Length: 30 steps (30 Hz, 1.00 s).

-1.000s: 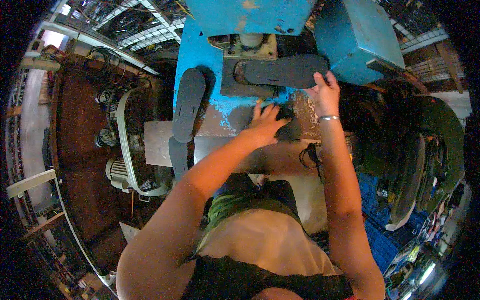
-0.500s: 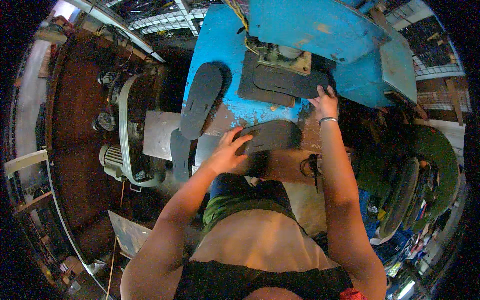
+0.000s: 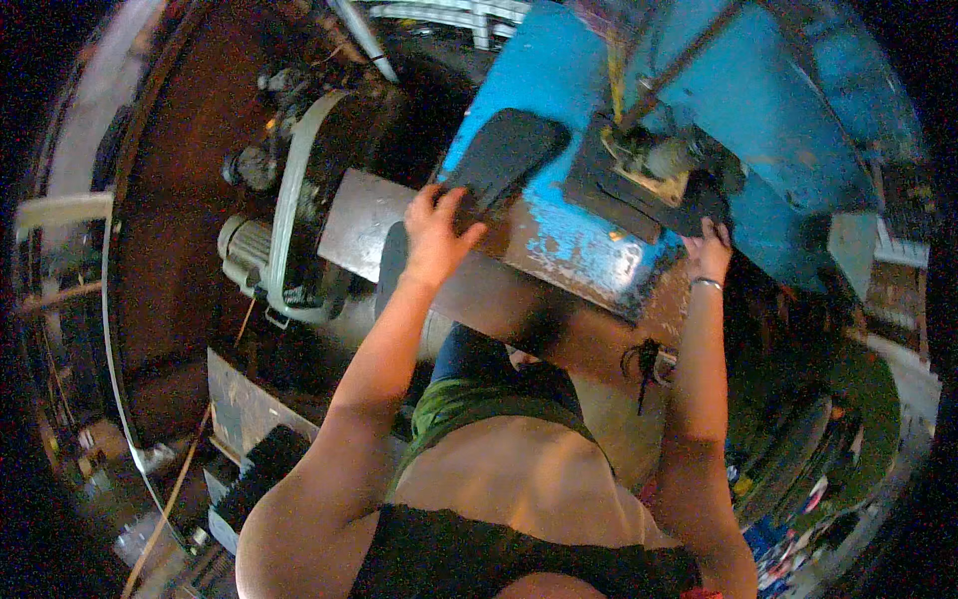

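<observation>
Big blue machine [image 3: 758, 130] fills the far right, painted metal, paint chipped and scuffed, rust-brown patches showing through. Its flat blue counter [image 3: 589, 250] runs from far middle down to the right, worn surface, grey-brown bare metal along the near edge. Left of it a dark round flywheel [image 3: 329, 180] with a pale belt [image 3: 289, 190] looped over it, and a grey ribbed motor [image 3: 244, 255] just beside. Floor on the far left is dim reddish brown.

On the counter a dark press plate [image 3: 639, 195], flat, angular, matte black, sits under the machine head. Far left on the counter lies a black shoe sole [image 3: 504, 155], long oval, rubbery, matte.

Left hand [image 3: 434, 235] reaches up from the near side, fingers part curled, thumb out, fingertips on the near end of the sole, gripping its edge; a second dark sole-shaped piece [image 3: 391, 265] hangs just below the hand, over the counter edge. Right hand [image 3: 707, 255] is at the near right corner of the press plate, fingers bent and touching its edge; whether it pinches anything, cannot tell. Thin bracelet [image 3: 707, 284] on that wrist.
</observation>
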### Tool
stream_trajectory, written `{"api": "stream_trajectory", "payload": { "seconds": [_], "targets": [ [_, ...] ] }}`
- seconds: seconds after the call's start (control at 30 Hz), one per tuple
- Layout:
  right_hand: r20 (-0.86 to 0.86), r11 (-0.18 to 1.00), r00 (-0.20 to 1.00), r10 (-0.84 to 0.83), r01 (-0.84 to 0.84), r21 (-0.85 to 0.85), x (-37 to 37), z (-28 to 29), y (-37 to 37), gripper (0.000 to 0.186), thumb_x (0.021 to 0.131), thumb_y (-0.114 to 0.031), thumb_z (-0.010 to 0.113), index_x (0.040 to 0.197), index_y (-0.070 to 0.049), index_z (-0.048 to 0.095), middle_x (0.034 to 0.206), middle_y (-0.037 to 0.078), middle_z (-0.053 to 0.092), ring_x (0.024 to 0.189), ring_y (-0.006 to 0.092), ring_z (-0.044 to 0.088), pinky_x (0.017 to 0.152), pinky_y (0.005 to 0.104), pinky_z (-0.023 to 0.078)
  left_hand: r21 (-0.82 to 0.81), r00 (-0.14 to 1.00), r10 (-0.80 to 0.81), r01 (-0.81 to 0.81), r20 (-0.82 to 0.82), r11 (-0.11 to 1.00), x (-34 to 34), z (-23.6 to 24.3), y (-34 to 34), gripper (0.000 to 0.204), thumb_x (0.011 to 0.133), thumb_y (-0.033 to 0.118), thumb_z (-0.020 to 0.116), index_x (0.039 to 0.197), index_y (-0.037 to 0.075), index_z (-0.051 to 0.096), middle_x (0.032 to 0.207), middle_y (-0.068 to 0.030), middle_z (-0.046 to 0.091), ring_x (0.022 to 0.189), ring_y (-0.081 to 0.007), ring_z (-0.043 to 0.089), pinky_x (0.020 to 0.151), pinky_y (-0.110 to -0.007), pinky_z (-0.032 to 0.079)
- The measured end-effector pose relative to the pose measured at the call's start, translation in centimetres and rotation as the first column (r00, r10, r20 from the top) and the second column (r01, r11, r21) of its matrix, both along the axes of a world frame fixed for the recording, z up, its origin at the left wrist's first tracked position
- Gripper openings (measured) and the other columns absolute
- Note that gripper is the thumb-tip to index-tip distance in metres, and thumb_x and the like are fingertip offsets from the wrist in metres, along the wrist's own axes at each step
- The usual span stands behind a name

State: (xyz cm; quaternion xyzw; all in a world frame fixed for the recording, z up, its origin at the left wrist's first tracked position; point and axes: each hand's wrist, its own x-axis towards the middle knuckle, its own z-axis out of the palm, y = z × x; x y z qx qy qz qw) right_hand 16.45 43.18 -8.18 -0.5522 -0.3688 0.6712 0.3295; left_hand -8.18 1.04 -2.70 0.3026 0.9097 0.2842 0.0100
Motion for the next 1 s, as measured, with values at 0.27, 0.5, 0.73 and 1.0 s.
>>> {"api": "stream_trajectory", "payload": {
  "seconds": [0.27, 0.5, 0.73, 1.0],
  "targets": [
    [0.108, 0.998, 0.993, 0.056, -0.055, -0.008, 0.4, -0.4, 1.4, 0.060, 0.098, -0.014, 0.071, 0.148, -0.008, 0.038, 0.132, 0.015, 0.063, 0.111, 0.0323, 0.067, 0.090, 0.0488, 0.061, 0.214, 0.915, 0.355, -0.392, 0.192, 0.894, 0.2, -6.1, -11.6, 0.076, 0.080, 0.033, 0.085, 0.144, 0.008, 0.050, 0.148, -0.0248, 0.042, 0.137, -0.0443, 0.042, 0.113, -0.048, 0.039],
    [0.095, 0.994, 0.989, 0.109, -0.108, -0.016, 0.6, 2.0, 0.6, 0.051, 0.102, -0.023, 0.066, 0.145, -0.005, 0.044, 0.136, 0.015, 0.061, 0.118, 0.0327, 0.065, 0.095, 0.0492, 0.059, -0.247, 0.801, 0.315, -0.215, 0.508, 0.945, 2.3, -15.7, -20.2, 0.122, 0.063, 0.026, 0.095, 0.161, 0.034, 0.023, 0.151, -0.0351, 0.038, 0.139, -0.0510, 0.042, 0.111, -0.058, 0.042],
    [0.138, 0.964, 0.962, 0.236, -0.250, 0.090, 6.7, 4.2, -7.5, 0.050, 0.101, -0.023, 0.066, 0.147, -0.013, 0.048, 0.134, 0.009, 0.062, 0.113, 0.0279, 0.067, 0.087, 0.0407, 0.057, -0.269, 0.899, 0.290, -0.205, 0.329, 0.941, 7.0, -8.4, -18.2, 0.091, 0.066, 0.015, 0.087, 0.146, 0.020, 0.043, 0.130, -0.0289, 0.052, 0.123, -0.0505, 0.052, 0.102, -0.054, 0.049],
    [0.163, 0.723, 0.710, 0.685, -0.690, -0.037, 16.7, 6.9, -26.1, 0.055, 0.102, -0.034, 0.066, 0.148, -0.007, 0.052, 0.135, 0.009, 0.064, 0.116, 0.0206, 0.061, 0.103, 0.0359, 0.050, 0.023, 0.607, -0.561, 0.667, 0.563, 0.745, 18.3, 2.8, -3.6, 0.082, 0.073, 0.018, 0.087, 0.146, 0.021, 0.051, 0.157, -0.0238, 0.037, 0.142, -0.0460, 0.040, 0.117, -0.050, 0.038]
  ]
}}
